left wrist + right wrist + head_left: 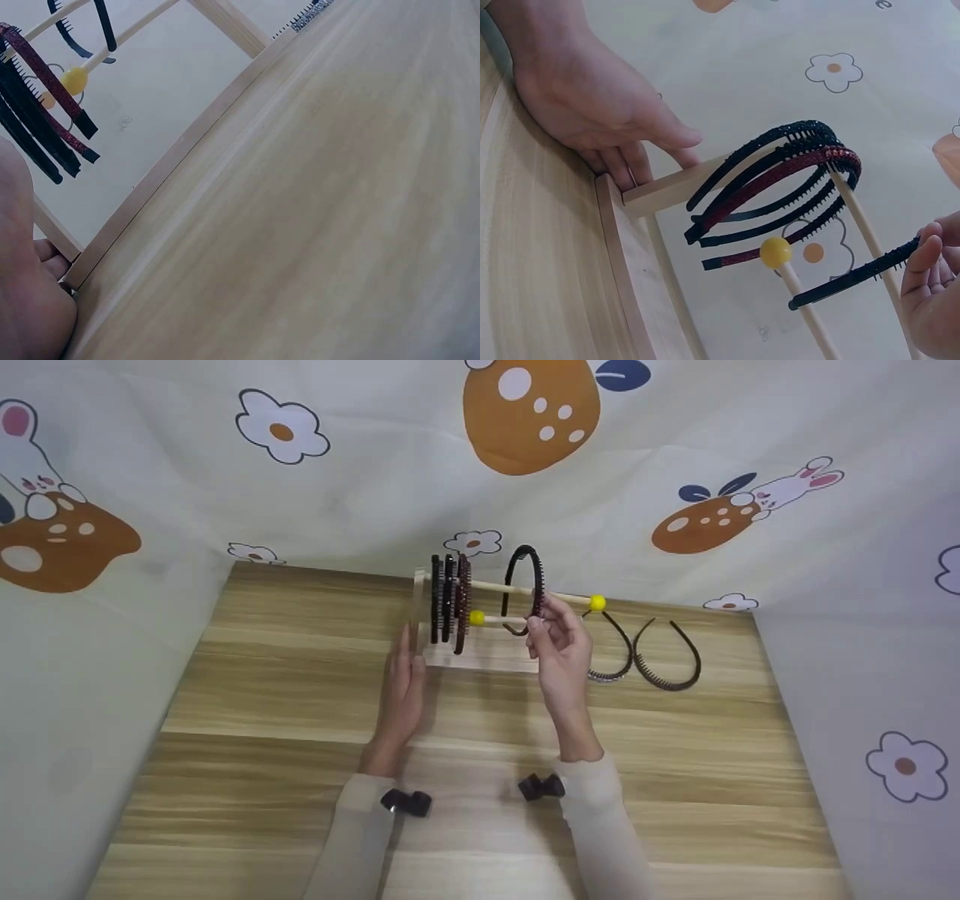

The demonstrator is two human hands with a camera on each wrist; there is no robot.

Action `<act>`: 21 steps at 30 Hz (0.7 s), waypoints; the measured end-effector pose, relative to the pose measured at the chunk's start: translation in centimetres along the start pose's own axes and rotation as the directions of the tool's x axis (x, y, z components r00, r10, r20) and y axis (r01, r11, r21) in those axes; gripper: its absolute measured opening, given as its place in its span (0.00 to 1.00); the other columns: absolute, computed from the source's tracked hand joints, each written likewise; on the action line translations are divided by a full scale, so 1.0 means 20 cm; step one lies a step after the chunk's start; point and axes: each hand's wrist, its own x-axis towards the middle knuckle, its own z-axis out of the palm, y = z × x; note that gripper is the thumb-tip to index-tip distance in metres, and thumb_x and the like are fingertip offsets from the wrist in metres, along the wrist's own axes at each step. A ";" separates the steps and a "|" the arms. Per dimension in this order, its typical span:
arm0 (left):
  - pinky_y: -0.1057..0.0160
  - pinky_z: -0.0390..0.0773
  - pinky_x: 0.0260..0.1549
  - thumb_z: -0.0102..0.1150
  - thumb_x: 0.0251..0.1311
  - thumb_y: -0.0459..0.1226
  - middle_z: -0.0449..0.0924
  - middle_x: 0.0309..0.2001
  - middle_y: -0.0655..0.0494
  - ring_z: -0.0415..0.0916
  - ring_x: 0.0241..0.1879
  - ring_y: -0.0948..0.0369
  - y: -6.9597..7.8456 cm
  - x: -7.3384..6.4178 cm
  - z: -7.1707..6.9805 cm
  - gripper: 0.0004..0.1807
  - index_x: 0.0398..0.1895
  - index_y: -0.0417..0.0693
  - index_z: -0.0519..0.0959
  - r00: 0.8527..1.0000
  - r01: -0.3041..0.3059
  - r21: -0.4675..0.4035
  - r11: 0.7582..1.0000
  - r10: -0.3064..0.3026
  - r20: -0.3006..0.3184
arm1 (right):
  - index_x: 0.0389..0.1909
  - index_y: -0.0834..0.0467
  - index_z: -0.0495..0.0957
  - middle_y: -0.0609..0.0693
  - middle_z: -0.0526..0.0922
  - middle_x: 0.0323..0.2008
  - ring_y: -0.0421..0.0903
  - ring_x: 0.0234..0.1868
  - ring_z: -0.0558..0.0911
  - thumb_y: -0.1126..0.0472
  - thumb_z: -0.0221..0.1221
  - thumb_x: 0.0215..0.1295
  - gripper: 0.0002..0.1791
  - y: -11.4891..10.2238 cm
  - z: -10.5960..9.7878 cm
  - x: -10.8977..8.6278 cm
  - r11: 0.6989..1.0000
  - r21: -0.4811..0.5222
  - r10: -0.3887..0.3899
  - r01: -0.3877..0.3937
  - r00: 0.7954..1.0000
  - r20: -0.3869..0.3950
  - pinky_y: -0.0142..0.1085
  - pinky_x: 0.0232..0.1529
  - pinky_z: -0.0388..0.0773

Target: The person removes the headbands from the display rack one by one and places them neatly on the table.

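Note:
My right hand pinches a black toothed headband between thumb and fingers. This headband stands upright over the rods of a wooden rack, and the rear rod runs through its loop in the head view. Farther left on that rod hang black headbands and a dark red glittery headband, side by side. My left hand rests against the rack's left end, its fingers fairly straight along the wood; the right wrist view shows it by the end post.
Two more headbands lie on the table right of the rack: one partly behind my right hand, with a glittery band, and a dark toothed one. Yellow balls tip the rods. A patterned cloth hangs behind the wood-grain table.

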 end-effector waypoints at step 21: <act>0.19 0.44 0.79 0.28 0.86 0.67 0.43 0.91 0.38 0.43 0.87 0.33 0.00 0.00 0.00 0.46 0.93 0.48 0.46 1.000 -0.012 0.015 1.000 0.012 0.001 | 0.63 0.72 0.80 0.58 0.83 0.42 0.41 0.31 0.77 0.76 0.60 0.78 0.17 -0.06 -0.05 0.00 0.999 0.006 -0.044 0.044 0.999 -0.006 0.28 0.29 0.76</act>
